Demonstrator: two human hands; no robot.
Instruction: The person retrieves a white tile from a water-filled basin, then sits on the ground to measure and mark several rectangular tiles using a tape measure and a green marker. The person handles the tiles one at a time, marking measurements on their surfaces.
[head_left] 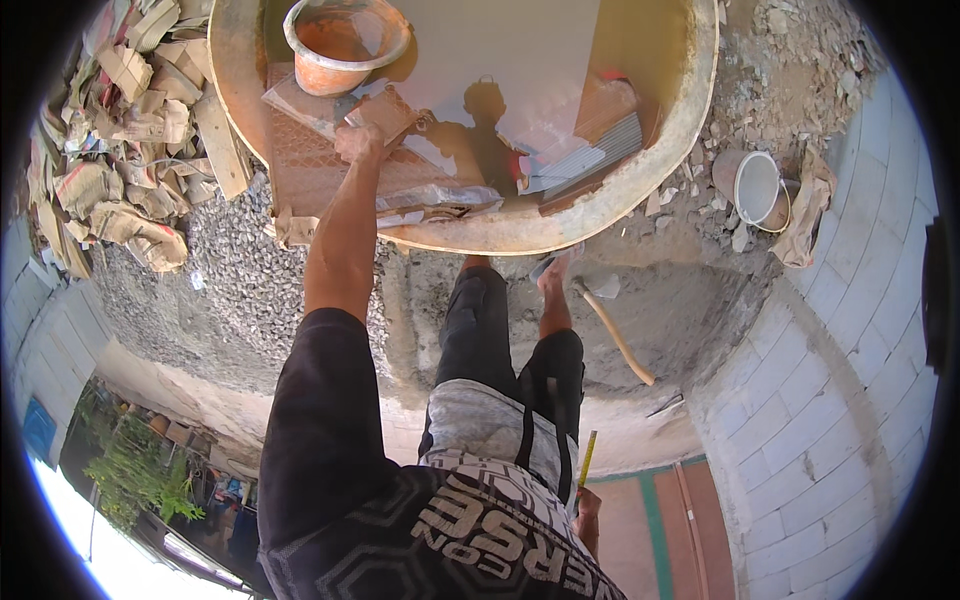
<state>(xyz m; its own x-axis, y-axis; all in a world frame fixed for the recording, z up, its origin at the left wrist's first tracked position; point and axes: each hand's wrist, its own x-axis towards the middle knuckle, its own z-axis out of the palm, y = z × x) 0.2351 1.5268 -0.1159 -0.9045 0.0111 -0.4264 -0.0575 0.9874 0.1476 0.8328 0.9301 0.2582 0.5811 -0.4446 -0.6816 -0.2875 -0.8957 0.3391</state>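
My left hand [358, 142] reaches into the wide tub [682, 120] of murky water and is closed on a small brownish tile piece [388, 116], over larger reddish tiles [335, 185] that rest inside the rim. An orange-and-white bucket [335, 70] sits just beyond that hand. My right hand [586, 508] is low by my right hip, closed on a yellow tape measure [586, 458]; part of it is hidden by my shirt. More tiles [590, 160] lie partly under the water at the tub's right.
Torn paper sacks and boards [130, 150] are piled left of the tub, beside gravel [210, 270]. A white bucket [750, 190] lies at the right near a pale block wall [830, 420]. A wooden-handled tool [615, 330] rests on grey sand by my right foot.
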